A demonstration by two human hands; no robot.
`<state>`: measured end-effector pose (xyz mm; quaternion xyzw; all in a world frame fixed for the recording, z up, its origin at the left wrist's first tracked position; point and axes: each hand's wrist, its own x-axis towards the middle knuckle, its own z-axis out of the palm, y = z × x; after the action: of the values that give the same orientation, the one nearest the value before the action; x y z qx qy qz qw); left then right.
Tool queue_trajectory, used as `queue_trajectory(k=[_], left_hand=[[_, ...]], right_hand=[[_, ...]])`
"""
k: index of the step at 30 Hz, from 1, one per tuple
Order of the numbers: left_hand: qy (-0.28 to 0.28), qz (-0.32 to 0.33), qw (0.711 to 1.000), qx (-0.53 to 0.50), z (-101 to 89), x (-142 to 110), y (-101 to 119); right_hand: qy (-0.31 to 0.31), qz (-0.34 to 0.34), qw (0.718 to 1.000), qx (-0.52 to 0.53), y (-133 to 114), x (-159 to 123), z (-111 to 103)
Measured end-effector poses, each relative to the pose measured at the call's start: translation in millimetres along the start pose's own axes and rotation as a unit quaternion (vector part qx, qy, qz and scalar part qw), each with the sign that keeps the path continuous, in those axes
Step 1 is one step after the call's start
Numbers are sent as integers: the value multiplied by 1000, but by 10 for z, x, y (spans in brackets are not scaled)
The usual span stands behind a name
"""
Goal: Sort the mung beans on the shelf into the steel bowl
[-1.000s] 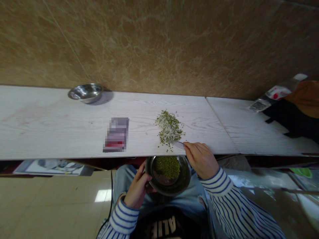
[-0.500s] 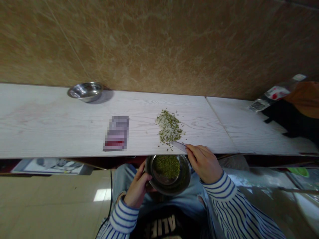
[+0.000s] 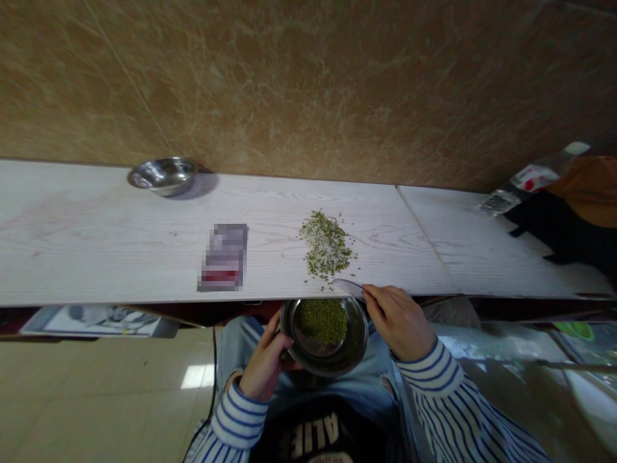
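Whitish wood-grain counter (image 3: 106, 247) pushed up against a brown marbled wall (image 3: 308, 83). Right of the middle sits a loose heap of green beans and white grains (image 3: 328, 244), small olive-green bits speckled with white, thick in the center and straggling out at the edges. Just nearer than that, past the counter's near edge and over the lap, there's a shiny steel bowl (image 3: 357, 331) tilted a bit, with a pile of green beans (image 3: 324, 321) toward its far side and bare metal nearer. Left hand (image 3: 265, 363) grips its left side, thumb over the rim. Right hand (image 3: 399, 323) pinches a thin flat utensil (image 3: 348, 286), tip by the heap's near edge; can't tell if it's touching. Farther left, a pixelated flat item (image 3: 224, 257), then another steel bowl (image 3: 162, 177) near the wall. Far right, a clear bottle (image 3: 533, 179) leans beside a black-and-brown bundle (image 3: 569, 222).
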<state>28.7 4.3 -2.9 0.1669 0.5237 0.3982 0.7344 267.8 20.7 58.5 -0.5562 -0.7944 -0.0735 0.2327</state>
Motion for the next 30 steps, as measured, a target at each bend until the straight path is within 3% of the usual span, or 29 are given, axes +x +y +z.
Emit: queue_trajectory(k=[30], left_hand=[[10, 1, 1000, 12, -40, -8, 14]], right_hand=[[28, 21, 999, 27, 9, 51, 109]])
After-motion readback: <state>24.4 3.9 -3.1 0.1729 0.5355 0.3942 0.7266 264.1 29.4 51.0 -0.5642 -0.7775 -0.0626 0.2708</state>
